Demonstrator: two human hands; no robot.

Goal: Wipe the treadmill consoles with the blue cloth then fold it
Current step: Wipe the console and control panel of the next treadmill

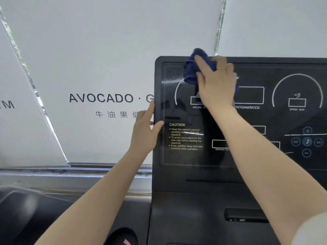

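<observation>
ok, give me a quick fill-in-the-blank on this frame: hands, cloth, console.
1. The right hand presses a ____ cloth on the console.
2. The left hand holds the console's ____ edge.
3. The yellow word above the warning text reads ____.
4. The cloth sits near the console's ____ edge.

Missing words: blue; left; CAUTION; top

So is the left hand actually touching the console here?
Touching. The head view shows the left hand gripping the left edge of the console, thumb on its front face and fingers wrapped behind the edge.
</observation>
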